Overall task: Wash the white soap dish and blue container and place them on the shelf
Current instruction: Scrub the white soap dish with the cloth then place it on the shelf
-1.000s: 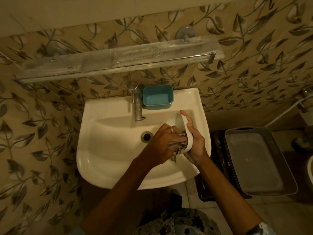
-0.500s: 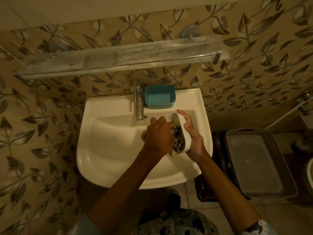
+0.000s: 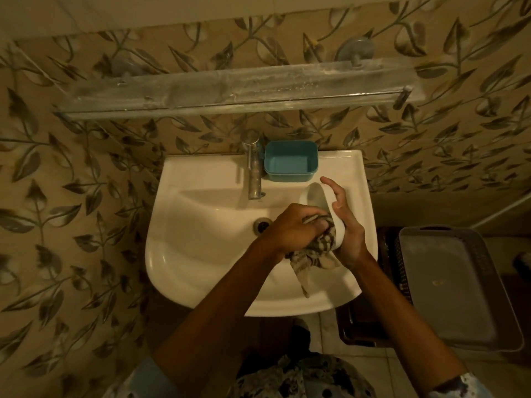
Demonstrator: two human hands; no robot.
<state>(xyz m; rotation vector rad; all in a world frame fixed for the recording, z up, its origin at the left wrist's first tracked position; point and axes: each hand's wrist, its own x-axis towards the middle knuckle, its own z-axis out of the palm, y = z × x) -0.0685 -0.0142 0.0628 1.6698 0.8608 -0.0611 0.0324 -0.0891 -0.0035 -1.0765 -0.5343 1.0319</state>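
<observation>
Currently, going from the left, the sink [image 3: 184, 254] carries everything: its basin catches drips, so both hands work above it. The tap [image 3: 254, 170] stands at the back rim, and no water stream is visible from it. Just beside it on the right, the blue container [image 3: 290, 161] rests on the sink's back ledge with the open side up, empty, its long axis running left to right; I judge it waits there for its turn.

The left hand [image 3: 296, 228] is closed around a checkered cloth [image 3: 311, 252] and presses it into the white soap dish [image 3: 324, 208], while the loose end of the cloth hangs down toward the front rim. The right hand [image 3: 346, 225] holds the dish from its outer side, palm against the back and fingers spread, probably so that the dish does not slip under the rubbing. The dish stands on its edge over the right part of the basin, the hollow side facing left toward the cloth, the long axis running from near to far.

Above, the shelf [image 3: 230, 94] on the wall carries nothing yet, so both placings remain.
</observation>
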